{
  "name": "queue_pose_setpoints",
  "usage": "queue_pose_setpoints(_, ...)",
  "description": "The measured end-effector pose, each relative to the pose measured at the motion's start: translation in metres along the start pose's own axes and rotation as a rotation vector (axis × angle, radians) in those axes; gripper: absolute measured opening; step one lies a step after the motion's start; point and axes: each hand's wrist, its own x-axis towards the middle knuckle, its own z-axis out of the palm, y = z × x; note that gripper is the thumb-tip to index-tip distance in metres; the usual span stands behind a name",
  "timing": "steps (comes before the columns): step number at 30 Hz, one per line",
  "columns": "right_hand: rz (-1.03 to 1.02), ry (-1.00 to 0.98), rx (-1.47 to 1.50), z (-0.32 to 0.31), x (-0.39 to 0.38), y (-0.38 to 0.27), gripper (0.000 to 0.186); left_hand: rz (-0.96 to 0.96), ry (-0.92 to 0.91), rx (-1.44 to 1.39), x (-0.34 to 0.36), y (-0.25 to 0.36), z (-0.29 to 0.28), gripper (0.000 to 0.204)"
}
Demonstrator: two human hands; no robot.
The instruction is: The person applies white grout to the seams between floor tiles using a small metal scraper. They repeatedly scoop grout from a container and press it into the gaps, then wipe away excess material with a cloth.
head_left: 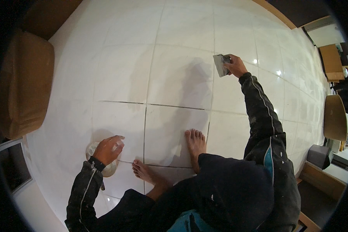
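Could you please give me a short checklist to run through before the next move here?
1. Scraper held in the right hand: ok.
2. Round container within reach of the left hand: ok, the hand is over it.
3. Left hand empty: cannot tell, its fingers are partly hidden.
4. Bare feet clear of the scraper: ok.
5. Tile joints uniformly pale: not ok, some near the feet look dark.

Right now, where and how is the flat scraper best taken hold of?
Probably the flat scraper is best pinched at its darker right end, coming from the right, as the right hand does: its broad, thin grey blade points left, so this grip leaves the far edge free.
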Motion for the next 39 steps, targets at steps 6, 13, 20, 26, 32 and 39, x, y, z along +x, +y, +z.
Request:
queue_pose_setpoints(6, 0.054, 0.003, 0.130, 0.004, -0.023, 0.009, 0.037, 0.017, 0.006, -0.017, -0.007, -0.026, 0.016, 0.027)
queue_pose_setpoints(13, 0.130, -0.092, 0.403, 0.033, -0.072, 0.002, 0.031, 0.075, 0.039, 0.020, -0.003, -0.020, 0.010, 0.026)
queue_pose_setpoints(20, -0.283, 0.101, -0.081, 0.102, -0.138, -0.021, 0.033, -0.005, -0.040, -0.071, -0.009, -0.038, 0.029, 0.028)
queue_pose_setpoints(26, -0.118, 0.033, 0.118, 0.127, -0.154, -0.044, 0.031, -0.018, -0.065, 0.006, -0.010, -0.039, 0.030, 0.029)
queue_pose_setpoints(32, -0.145, -0.073, 0.059, 0.133, -0.143, -0.062, 0.032, 0.051, 0.028, -0.014, -0.011, -0.051, 0.034, 0.030)
queue_pose_setpoints(39, -0.234, -0.282, 0.237, 0.177, -0.154, -0.112, 0.036, 0.207, 0.197, 0.016, 0.006, -0.046, 0.045, 0.041)
